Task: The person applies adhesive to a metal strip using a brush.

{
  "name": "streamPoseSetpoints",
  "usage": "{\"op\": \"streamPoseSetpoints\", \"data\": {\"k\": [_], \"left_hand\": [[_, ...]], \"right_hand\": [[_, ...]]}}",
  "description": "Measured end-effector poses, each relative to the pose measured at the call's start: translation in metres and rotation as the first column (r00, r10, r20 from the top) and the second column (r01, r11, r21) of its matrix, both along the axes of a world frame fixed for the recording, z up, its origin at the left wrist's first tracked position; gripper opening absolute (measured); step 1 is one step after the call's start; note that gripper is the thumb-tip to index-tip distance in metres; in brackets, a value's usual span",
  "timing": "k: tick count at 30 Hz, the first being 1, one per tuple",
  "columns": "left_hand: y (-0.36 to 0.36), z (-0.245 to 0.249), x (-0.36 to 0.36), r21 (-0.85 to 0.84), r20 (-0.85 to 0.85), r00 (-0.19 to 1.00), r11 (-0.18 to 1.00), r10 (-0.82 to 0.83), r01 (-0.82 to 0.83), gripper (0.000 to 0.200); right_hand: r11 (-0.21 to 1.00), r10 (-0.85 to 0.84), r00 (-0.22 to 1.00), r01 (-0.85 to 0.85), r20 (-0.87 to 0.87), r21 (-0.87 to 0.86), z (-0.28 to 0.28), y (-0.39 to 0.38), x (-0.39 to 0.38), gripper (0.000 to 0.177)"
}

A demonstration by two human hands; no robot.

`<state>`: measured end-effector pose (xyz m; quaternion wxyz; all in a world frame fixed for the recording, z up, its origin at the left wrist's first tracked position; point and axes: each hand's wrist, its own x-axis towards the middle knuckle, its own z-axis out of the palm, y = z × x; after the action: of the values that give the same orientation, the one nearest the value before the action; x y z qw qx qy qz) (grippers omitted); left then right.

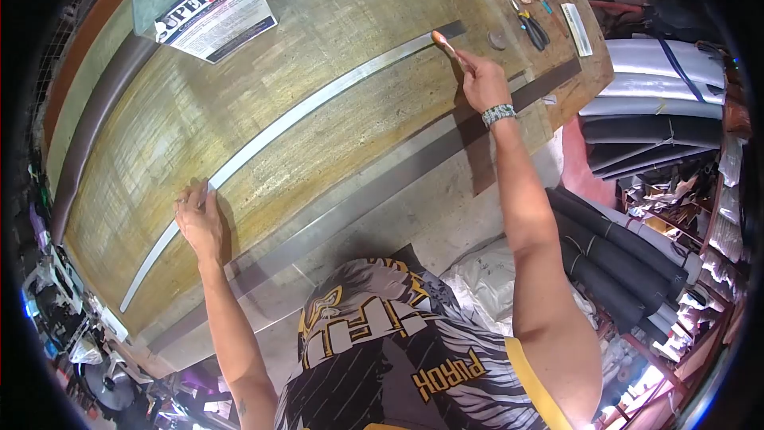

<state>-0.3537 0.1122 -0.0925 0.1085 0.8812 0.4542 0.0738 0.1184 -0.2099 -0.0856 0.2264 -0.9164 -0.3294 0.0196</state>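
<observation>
A long, narrow light-grey strip (pixel 306 107) lies across the stained work table, with a darker stretch at its far right end. My right hand (pixel 483 81) is closed round the handle of a small brush (pixel 446 43), whose tip rests on the strip near that dark end. Toward the strip's lower left, my left hand (pixel 199 219) presses on it with fingertips spread, holding nothing between them. A second, darker flat strip (pixel 350 201) runs along the table's near edge.
A labelled metal can (pixel 208 8) stands at the upper left of the table (pixel 263 56). Pliers (pixel 531 30) and a white ruler-like piece (pixel 577 29) lie at the upper right. A dark roll (pixel 99 123) lines the left edge; rolled materials (pixel 609 259) are stacked at right.
</observation>
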Motion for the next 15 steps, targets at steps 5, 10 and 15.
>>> {"op": "streamPoseSetpoints", "data": {"k": [5,10,15], "left_hand": [[-0.004,0.009,0.007,-0.050,0.024,1.000,0.999,0.008,-0.007,0.025],[-0.001,0.003,0.004,-0.052,0.031,0.999,0.998,0.033,-0.031,0.026],[-0.003,0.006,0.006,-0.068,0.027,0.999,0.997,0.025,-0.023,0.027]], "right_hand": [[0.992,0.113,0.982,-0.102,-0.151,0.077,-0.003,0.002,0.000,0.032],[1.000,-0.015,0.984,0.019,-0.176,0.022,0.000,-0.001,0.020,0.033],[0.999,0.039,0.994,-0.042,-0.102,-0.030,-0.005,0.000,0.018,0.035]]}}
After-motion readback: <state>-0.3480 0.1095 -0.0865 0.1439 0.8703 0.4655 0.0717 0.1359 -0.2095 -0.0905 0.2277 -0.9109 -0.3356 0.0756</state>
